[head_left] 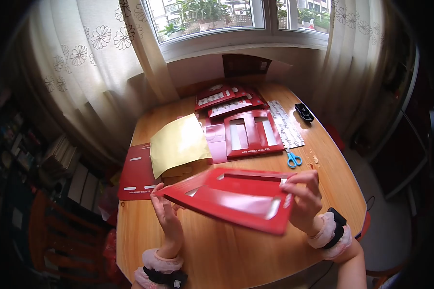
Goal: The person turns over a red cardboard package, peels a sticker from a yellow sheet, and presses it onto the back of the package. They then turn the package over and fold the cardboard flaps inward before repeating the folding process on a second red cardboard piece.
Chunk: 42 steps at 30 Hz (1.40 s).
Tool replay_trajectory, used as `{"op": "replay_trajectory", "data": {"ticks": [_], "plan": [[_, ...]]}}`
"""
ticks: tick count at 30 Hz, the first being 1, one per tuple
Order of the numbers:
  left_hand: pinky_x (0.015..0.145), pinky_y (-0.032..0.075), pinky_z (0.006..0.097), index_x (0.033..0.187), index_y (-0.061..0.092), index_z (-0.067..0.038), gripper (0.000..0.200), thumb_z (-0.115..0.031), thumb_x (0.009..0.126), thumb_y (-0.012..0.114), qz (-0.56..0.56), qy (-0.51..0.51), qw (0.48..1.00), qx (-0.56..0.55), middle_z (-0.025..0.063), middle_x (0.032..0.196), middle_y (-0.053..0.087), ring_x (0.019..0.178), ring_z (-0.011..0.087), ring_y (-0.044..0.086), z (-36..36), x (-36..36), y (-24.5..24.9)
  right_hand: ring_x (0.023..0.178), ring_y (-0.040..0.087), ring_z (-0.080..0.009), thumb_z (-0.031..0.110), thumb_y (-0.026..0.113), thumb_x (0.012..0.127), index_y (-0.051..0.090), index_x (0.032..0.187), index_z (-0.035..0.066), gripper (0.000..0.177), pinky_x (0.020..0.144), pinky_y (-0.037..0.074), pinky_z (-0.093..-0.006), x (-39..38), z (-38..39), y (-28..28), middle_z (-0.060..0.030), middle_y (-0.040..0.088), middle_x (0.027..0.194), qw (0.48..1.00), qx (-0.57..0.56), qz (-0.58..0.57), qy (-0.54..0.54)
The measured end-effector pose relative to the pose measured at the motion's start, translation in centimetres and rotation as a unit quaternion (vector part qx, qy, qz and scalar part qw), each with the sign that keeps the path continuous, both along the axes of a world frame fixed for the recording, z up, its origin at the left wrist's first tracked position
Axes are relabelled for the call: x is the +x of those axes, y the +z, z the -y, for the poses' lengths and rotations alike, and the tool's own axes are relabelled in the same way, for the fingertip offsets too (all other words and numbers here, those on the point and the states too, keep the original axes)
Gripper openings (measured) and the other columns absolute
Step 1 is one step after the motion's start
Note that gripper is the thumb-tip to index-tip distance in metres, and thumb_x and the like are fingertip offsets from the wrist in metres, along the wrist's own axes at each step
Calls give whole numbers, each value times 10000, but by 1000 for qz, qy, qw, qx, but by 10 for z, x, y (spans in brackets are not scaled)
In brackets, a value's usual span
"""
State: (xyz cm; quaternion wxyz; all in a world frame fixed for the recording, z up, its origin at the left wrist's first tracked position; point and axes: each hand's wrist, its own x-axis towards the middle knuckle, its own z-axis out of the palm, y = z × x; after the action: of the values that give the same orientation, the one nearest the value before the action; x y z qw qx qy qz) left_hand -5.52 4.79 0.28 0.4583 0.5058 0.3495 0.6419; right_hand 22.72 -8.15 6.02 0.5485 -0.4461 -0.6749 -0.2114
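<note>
Two hands hold a red windowed card sleeve (236,200) just above the near part of the wooden surface (217,250). Its long axis runs left to right across the view, the left end narrowing to a point and the right end dipping slightly. Its glossy face is turned up, with the clear windows showing. The left hand (166,214) rises upright from a frilled cuff, its grip pinching the pointed left end between thumb and fingertips. The right hand (304,200) is bent at the wrist, fingers curled over the top edge and its grip closed on the right end. Beyond the sleeve lie a flat red card (137,173) at the left edge and a yellow envelope (178,144) beside it. Then come a red pack (253,135) printed "6PK MONEY WALLETS" and blue scissors (293,159) to its right. Farther back are a patterned sheet (285,124), a small black object (304,111) and more red packs (224,98). Behind the surface, flowered curtains (101,58) frame a bright window (207,19).
</note>
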Motion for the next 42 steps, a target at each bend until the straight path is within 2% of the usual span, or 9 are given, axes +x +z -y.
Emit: {"op": "replay_trajectory", "data": {"ticks": [4, 6, 11, 19, 24, 28, 33, 37, 42], "plan": [[909, 503, 374, 1392, 375, -59, 537, -466, 1048, 441, -23, -59, 998, -12, 83, 1309, 506, 1092, 187, 576, 0, 2, 3, 856, 597, -154, -29, 739, 842, 654, 1001, 46, 195, 762, 500, -304, 3, -12, -15, -62, 658, 951, 941, -64, -321, 89], [1029, 452, 443, 1442, 343, -65, 597, -513, 1051, 392, -3, -145, 989, 37, 96, 1374, 505, 1181, 225, 577, -4, -3, -19, 885, 631, -104, 11, 699, 909, 623, 1060, 27, 170, 771, 512, -272, 0, -17, -16, -48, 694, 998, 788, -167, -529, 268], [1001, 498, 413, 1472, 359, -71, 708, -620, 1025, 335, 75, -279, 954, -78, 103, 1392, 558, 1227, 236, 591, 11, 10, -4, 710, 649, -72, 139, 648, 979, 570, 1201, 21, 263, 512, 492, -222, -18, -16, -47, -57, 711, 961, 699, -299, -573, 304], [869, 549, 356, 1372, 476, -94, 676, -645, 1017, 312, 271, -112, 945, -142, 92, 1226, 663, 1036, 204, 672, -6, -1, 7, 724, 656, -88, 155, 639, 988, 590, 1222, -17, 295, 563, 508, -227, -21, -14, -46, -67, 715, 970, 695, -387, -526, 300], [751, 548, 319, 1255, 542, -79, 614, -610, 1025, 337, 179, -112, 963, -168, 103, 946, 714, 835, 203, 686, -18, -20, 12, 834, 654, -71, 168, 561, 1032, 637, 1191, -39, 272, 715, 525, -218, -1, -26, -44, -50, 724, 993, 766, -329, -486, 261], [515, 446, 259, 1130, 619, -69, 530, -532, 1046, 376, 94, -76, 970, -212, 47, 648, 629, 509, 125, 541, -18, -16, 15, 855, 648, -66, 219, 534, 1048, 673, 1134, -49, 314, 759, 530, -221, 28, -30, -46, -32, 718, 983, 726, -450, -438, 281], [555, 432, 201, 1151, 630, -57, 356, -372, 1040, 508, -197, -214, 952, -92, 6, 789, 628, 640, 74, 546, -21, -25, 8, 895, 623, -59, 211, 585, 1024, 663, 1222, -52, 339, 812, 526, -235, 37, -29, -49, -26, 712, 1030, 634, -599, -348, 342], [806, 497, 212, 1429, 416, -56, 465, -261, 1034, 553, -203, -377, 898, -99, 40, 1077, 654, 933, 87, 620, -11, -11, 2, 952, 610, -64, 218, 590, 1022, 643, 1257, -50, 360, 850, 519, -245, 30, -29, -43, -31, 708, 1068, 642, -614, -292, 354], [841, 516, 253, 1491, 296, -86, 510, -210, 1052, 524, -74, -436, 873, -206, 85, 1121, 661, 976, 118, 635, 12, 10, 3, 956, 610, -69, 220, 595, 1021, 628, 1292, -30, 370, 844, 517, -241, 24, -30, -38, -36, 706, 1076, 657, -608, -278, 349]]}}
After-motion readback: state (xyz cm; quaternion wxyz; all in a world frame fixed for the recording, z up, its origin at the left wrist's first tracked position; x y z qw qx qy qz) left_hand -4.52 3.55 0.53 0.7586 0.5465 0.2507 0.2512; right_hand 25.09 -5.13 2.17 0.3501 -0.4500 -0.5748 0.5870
